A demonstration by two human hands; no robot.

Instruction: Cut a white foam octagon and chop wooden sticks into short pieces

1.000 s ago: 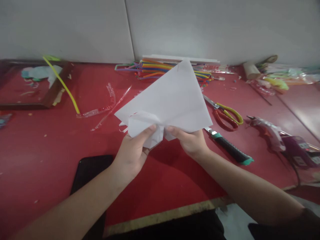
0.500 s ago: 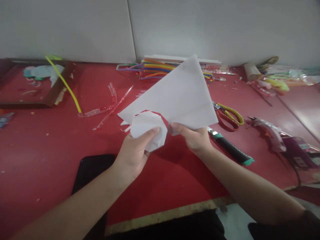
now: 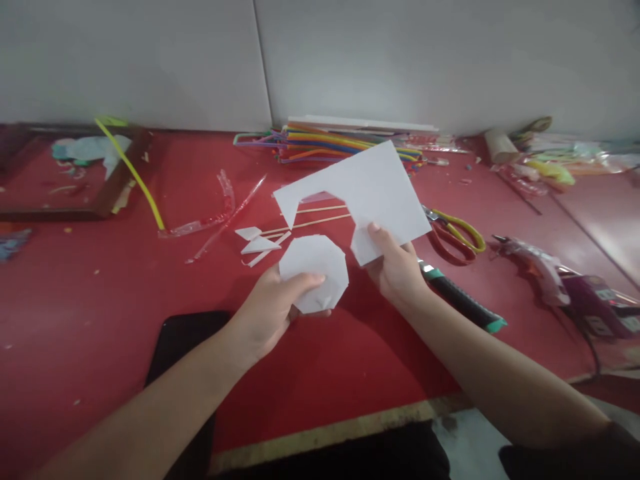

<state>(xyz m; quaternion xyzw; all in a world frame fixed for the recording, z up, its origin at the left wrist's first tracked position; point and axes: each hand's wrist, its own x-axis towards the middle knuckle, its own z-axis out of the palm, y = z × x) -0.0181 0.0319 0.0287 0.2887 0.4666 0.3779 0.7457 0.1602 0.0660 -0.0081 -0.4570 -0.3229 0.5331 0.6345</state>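
Between the thumb and fingers of my left hand [image 3: 273,303] is a roughly round, many-sided white paper cutout [image 3: 327,260]. My right hand [image 3: 400,267] pinches a larger white paper sheet [image 3: 383,190] by its lower edge, thumb on top. A rounded notch is cut out of that sheet's lower left side. The two pieces are apart, with the sheet higher and to the right. Under and left of the sheet lie thin wooden sticks [image 3: 320,221] and small white paper scraps [image 3: 261,245] on the red table [image 3: 300,380].
Right of my right hand lie scissors [image 3: 457,237], a utility knife [image 3: 465,297] and a glue gun [image 3: 537,267]. Colourful pipe cleaners [image 3: 320,143] are stacked by the wall. A dark phone-like slab [image 3: 180,340] is beside my left forearm; a brown tray [image 3: 55,213] stands far left.
The paper sheet has turned and come down slightly, showing its notch. The cutout has moved right and now faces up more fully, separate from the sheet. The sticks and scraps have come into view.
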